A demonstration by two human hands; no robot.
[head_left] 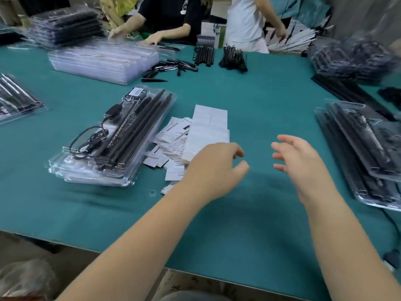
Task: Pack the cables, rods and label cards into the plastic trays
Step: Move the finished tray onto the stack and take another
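Green surface (249,94) mid-frame; left hand (213,168), right hand (299,164) hover, each grip loose, empty; filled tray (112,137) centre-left done; label cards (186,140), loose rods (204,55) upper centre remain.

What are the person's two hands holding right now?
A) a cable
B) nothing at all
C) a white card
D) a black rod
B: both the left hand and the right hand hover over the green table with loose, spread fingers and nothing in them; the label cards lie beside the left hand, and the rods and cable sit in the plastic tray.
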